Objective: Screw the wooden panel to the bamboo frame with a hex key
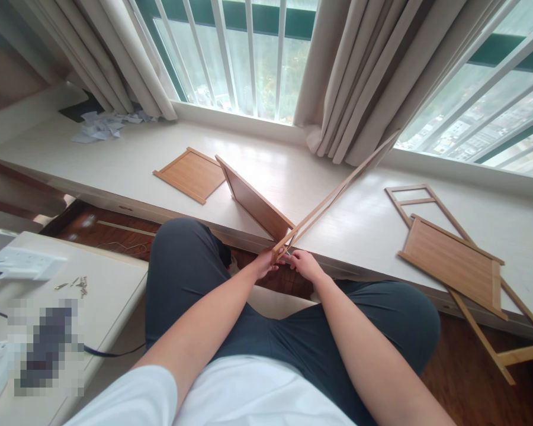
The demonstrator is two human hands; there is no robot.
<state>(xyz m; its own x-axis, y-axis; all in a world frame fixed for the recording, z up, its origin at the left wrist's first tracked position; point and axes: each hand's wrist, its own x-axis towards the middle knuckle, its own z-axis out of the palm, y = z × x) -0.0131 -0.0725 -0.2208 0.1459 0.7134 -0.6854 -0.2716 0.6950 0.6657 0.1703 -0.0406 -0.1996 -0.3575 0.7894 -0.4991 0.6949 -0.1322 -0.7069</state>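
Note:
My left hand point(266, 264) is closed around the lower end of a long, narrow wooden frame point(333, 198), which slants up to the right toward the curtain. Beside that end, my right hand point(307, 265) has its fingers pinched together; a small pale or shiny bit shows at their tips, too small to name. A wooden panel point(255, 198) stands tilted on edge, its near corner meeting the frame close to my hands. Where panel and frame meet is partly hidden by my fingers.
Another wooden panel point(190, 174) lies flat on the white window ledge point(128, 160). To the right, a panel on a wooden leg frame point(453, 263) overhangs the ledge's edge. Crumpled paper point(100, 126) is at the far left. Small screws point(80, 284) lie on the side table point(111, 278).

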